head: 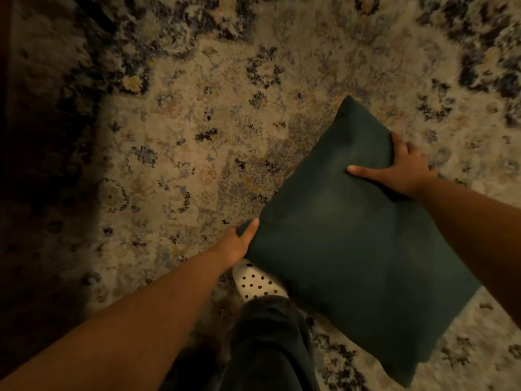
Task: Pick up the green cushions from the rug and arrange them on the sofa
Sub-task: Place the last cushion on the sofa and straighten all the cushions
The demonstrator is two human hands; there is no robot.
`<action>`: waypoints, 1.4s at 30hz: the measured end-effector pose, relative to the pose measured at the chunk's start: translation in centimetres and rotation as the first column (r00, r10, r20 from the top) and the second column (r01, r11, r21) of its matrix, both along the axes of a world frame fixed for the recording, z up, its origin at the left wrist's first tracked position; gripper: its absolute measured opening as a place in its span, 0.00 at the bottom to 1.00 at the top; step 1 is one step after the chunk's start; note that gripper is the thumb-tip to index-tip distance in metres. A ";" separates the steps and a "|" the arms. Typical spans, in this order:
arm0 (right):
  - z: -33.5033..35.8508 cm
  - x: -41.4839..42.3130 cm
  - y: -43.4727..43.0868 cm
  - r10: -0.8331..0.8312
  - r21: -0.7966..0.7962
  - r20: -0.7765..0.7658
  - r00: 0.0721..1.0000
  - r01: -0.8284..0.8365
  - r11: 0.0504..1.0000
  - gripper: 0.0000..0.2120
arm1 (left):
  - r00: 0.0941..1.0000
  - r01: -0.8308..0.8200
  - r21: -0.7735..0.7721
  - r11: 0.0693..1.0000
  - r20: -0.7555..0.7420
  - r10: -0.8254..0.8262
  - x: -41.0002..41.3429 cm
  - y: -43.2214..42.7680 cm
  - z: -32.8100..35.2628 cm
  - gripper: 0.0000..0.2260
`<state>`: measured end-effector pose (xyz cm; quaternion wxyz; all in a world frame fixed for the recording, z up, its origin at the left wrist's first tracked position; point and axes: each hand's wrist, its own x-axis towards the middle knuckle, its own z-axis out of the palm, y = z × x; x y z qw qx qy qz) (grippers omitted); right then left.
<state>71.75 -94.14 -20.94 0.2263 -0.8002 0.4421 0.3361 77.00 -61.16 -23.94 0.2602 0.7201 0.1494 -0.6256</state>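
Green cushion (352,235) is at 4 o'clock in view, over the beige, dark-flowered rug (197,136). Left hand (236,244) grips its 9 o'clock corner; right hand (406,170) grips its 1 o'clock edge. The room is dim, darkest at 9 o'clock.

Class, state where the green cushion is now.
In the head view the green cushion is lower right, over the patterned rug, gripped by the left hand and right hand, overlapping a white shoe.
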 end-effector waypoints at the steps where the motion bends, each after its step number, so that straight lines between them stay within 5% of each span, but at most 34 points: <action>1: -0.2 0.5 -0.4 -0.017 0.016 0.001 1.000 0.017 1.000 0.63 | 0.997 -0.077 0.021 0.997 -0.008 0.077 -0.2 0.3 -0.8 0.58; 6: -0.4 1.9 -0.8 -0.179 0.112 0.084 0.980 0.170 0.979 0.63 | 0.915 -0.397 0.062 0.916 -0.052 0.401 -0.3 0.1 -0.8 0.31; 9: 0.8 1.6 -0.2 -0.241 0.071 0.109 0.964 0.234 0.970 0.54 | 0.841 -0.537 0.097 0.838 -0.024 0.541 -0.9 -0.1 -0.7 0.25; 17: 6.5 0.3 3.5 -0.214 -0.010 0.227 0.950 0.222 0.975 0.46 | 0.826 -0.556 0.192 0.809 0.241 0.510 -3.7 0.2 3.8 0.20; 23: 12.3 2.6 7.8 -0.268 0.080 0.376 0.887 0.257 0.963 0.40 | 0.766 -0.578 0.187 0.795 0.460 0.449 1.0 2.6 11.3 0.21; 32: 26.4 7.2 13.9 -0.317 0.155 0.727 0.609 0.304 0.940 0.26 | 0.586 -0.577 -0.039 0.816 0.676 0.447 6.4 6.6 25.9 0.21; 42: 43.0 10.6 23.2 -0.460 0.347 0.805 0.375 0.332 0.877 0.29 | 0.316 -0.455 -0.258 0.852 0.848 0.425 15.7 15.6 47.7 0.17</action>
